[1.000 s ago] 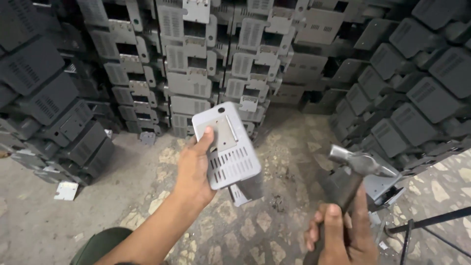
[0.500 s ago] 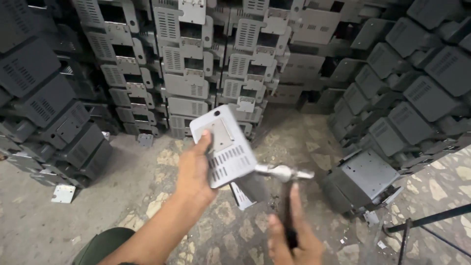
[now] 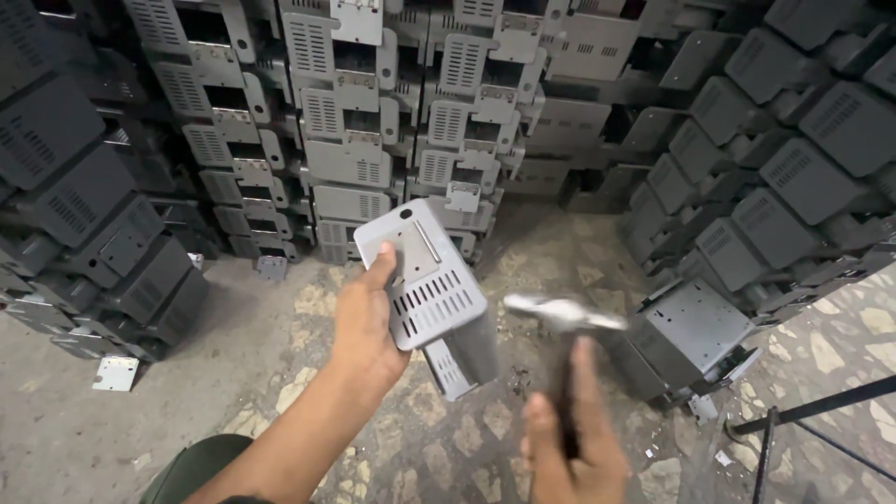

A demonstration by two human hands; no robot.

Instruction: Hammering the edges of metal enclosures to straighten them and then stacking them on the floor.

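While left hand grips casing, hammer swings beside.

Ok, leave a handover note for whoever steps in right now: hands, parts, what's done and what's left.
Left hand holds a grey vented metal casing up over the stone floor.
Right hand grips a hammer, its head blurred, beside the casing's lower right edge.
Another casing lies on the floor to the right.
Stacks of casings line the walls.
Done or left: cannot tell from this view.

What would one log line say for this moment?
left hand: holds grey vented metal box | right hand: grips blurred metal-headed hammer beside box | behind: stacked grey metal casings
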